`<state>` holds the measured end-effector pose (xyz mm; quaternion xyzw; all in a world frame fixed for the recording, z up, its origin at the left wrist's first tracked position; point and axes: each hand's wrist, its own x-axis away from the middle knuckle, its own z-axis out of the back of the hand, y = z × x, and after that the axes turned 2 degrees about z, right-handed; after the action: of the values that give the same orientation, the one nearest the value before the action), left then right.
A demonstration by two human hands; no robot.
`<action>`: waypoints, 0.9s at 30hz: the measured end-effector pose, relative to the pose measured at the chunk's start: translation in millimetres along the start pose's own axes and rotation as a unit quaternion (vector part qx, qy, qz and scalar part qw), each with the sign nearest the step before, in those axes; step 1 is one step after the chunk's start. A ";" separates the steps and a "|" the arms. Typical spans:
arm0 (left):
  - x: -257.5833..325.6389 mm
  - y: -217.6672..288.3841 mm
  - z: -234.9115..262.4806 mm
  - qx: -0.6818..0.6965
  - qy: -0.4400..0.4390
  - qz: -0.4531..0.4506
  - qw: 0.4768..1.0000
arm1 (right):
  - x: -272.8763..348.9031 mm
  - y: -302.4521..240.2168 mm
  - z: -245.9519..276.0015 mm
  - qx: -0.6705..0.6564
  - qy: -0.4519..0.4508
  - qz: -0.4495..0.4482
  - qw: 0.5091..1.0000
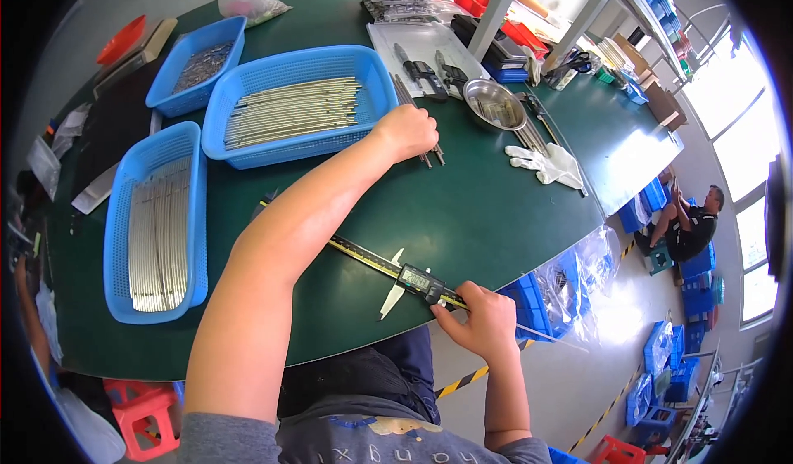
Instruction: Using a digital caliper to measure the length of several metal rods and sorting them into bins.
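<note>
My right hand [486,319], near the front edge of the table, grips a digital caliper [415,280]. The caliper's beam slants up to the left and passes under my left forearm. A thin rod [552,338] sticks out to the right from beneath my right hand. My left hand [406,132] reaches far over the table, its fingers curled closed on a small bundle of thin metal rods [435,157]. Rod ends show above and below that hand, but its fingertips are hidden. Beside it stands a blue basket [301,140] of metal rods.
Two more blue baskets, one of long rods [198,241] and one of small parts [234,30], stand left. A white tray [388,43] with calipers, a metal bowl [486,91] and a white glove [557,167] lie right. A person [698,224] sits beyond the table.
</note>
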<state>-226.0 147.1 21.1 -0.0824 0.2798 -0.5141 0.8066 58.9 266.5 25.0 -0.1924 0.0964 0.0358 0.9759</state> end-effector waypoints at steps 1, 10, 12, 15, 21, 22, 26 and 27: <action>0.1 -0.7 0.2 0.001 -0.008 -0.005 1.000 | 0.6 0.0 -0.1 -0.003 0.001 0.004 1.000; 6.8 8.9 14.4 0.074 -0.038 0.030 0.996 | 0.9 0.1 -0.3 -0.003 -0.003 -0.001 1.000; 8.4 15.8 21.9 0.120 -0.074 0.080 0.987 | -0.2 -1.3 1.4 0.001 -0.014 -0.007 1.000; 13.1 23.5 16.3 0.125 0.010 0.039 0.991 | 1.3 0.6 0.3 0.000 -0.020 -0.019 1.000; 16.2 15.5 8.4 0.082 0.079 -0.107 0.988 | 1.4 -0.1 1.8 -0.028 -0.025 -0.013 0.999; 13.6 15.3 9.8 0.094 0.155 -0.096 0.979 | 1.8 -0.6 2.2 -0.029 -0.034 -0.010 0.999; -2.0 10.8 26.6 0.064 0.168 -0.138 0.974 | 1.7 -0.9 1.6 -0.036 -0.061 -0.010 0.997; -7.3 12.1 32.1 0.065 0.167 -0.142 0.974 | 1.7 -0.5 1.9 -0.039 -0.060 -0.013 0.997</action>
<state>-201.6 154.0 45.3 0.0182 0.3616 -0.6470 0.6711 61.0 266.8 26.5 -0.2288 0.0338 0.0380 0.9722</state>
